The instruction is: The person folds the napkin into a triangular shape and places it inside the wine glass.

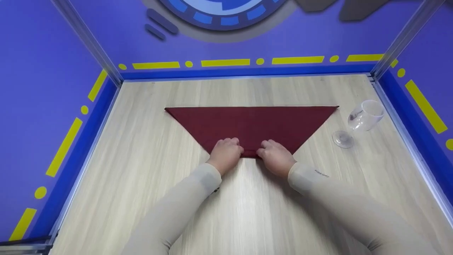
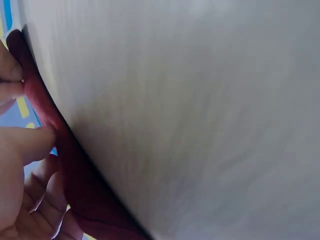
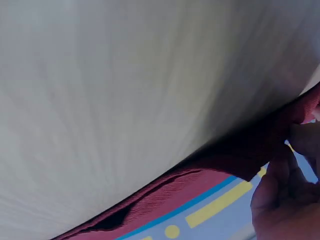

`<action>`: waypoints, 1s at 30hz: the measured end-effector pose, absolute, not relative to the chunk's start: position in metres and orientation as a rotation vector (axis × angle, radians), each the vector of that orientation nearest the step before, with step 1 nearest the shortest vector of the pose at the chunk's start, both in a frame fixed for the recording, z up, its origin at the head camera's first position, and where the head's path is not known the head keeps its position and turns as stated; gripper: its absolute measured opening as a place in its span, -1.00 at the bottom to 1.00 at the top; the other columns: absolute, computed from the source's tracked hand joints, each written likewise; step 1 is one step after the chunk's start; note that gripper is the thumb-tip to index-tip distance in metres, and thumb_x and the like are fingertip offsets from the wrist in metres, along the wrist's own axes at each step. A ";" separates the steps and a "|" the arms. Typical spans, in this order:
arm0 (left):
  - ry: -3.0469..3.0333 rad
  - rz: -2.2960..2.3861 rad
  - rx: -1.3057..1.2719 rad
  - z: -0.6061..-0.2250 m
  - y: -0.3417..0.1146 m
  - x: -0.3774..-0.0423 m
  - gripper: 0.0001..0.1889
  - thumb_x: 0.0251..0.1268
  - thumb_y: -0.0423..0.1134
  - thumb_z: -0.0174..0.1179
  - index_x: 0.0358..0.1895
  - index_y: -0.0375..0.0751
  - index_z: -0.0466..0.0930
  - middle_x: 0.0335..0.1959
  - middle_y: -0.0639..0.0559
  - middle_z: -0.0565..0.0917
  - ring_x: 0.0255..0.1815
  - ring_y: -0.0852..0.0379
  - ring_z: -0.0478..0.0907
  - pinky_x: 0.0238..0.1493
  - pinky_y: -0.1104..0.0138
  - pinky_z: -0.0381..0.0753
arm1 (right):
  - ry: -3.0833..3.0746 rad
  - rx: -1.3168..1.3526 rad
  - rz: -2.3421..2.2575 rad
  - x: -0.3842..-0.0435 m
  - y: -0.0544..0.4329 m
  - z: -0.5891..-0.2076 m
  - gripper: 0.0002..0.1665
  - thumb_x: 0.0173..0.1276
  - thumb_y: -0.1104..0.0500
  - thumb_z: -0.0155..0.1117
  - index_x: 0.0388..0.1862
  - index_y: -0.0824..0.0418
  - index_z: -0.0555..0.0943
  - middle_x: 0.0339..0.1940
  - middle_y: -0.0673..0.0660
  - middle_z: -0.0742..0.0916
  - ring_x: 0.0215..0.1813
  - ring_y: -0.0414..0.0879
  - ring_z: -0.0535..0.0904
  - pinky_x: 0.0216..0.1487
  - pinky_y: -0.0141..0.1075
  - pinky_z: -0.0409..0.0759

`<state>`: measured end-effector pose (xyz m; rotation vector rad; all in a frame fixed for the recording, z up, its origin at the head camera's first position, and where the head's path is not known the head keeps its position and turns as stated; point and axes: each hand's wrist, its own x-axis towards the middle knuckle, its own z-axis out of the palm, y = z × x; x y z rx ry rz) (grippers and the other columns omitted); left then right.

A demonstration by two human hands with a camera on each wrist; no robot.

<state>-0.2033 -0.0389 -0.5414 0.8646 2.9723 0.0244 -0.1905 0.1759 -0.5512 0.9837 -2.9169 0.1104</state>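
A dark red cloth napkin (image 1: pixel 249 127) lies folded on the table, its long straight edge at the back and its short edge toward me. My left hand (image 1: pixel 225 153) pinches that near edge left of its middle, with the fingers curled. Just to the right, my right hand (image 1: pixel 277 158) pinches the same edge, a small gap away. In the left wrist view the thumb (image 2: pixel 35 144) presses on a rolled, thickened strip of cloth. The right wrist view shows cloth layers (image 3: pixel 165 195) along the edge beside the right fingers (image 3: pixel 280 180).
A clear stemmed glass (image 1: pixel 364 115) stands on the right of the wood-grain table (image 1: pixel 141 184), close to the napkin's right corner. Blue panels (image 1: pixel 247 49) with yellow marks enclose the back and both sides. Metal posts (image 1: pixel 400 42) rise at the back corners.
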 end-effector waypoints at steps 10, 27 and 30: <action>2.950 -0.166 0.908 -0.538 -0.037 -0.198 -0.81 0.53 -0.06 0.27 -0.01 0.04 0.84 -0.16 0.04 0.70 -0.14 0.01 0.74 -0.08 0.11 0.75 | -2.906 1.024 0.004 -0.185 0.177 -0.553 -0.76 0.46 0.33 0.33 0.05 0.29 0.78 -0.25 0.17 0.74 -0.21 0.04 0.66 -0.08 -0.12 0.74; 2.970 -0.063 0.914 -0.541 -0.036 -0.204 -0.78 0.56 -0.25 0.17 -0.13 -0.02 0.85 -0.20 0.00 0.72 -0.13 -0.01 0.73 -0.11 0.10 0.76 | -2.868 0.999 -0.038 -0.191 0.175 -0.553 -0.92 0.44 0.33 0.34 -0.21 0.23 0.76 -0.33 0.13 0.76 -0.22 0.04 0.70 -0.11 -0.11 0.74; 2.952 -0.014 0.889 -0.542 -0.036 -0.206 -0.74 0.59 -0.27 0.10 -0.08 -0.05 0.84 -0.17 -0.01 0.72 -0.08 -0.02 0.72 -0.07 0.10 0.75 | -2.918 0.973 0.003 -0.192 0.175 -0.551 -0.92 0.46 0.34 0.29 -0.20 0.25 0.72 -0.28 0.16 0.77 -0.17 0.06 0.72 -0.05 -0.08 0.74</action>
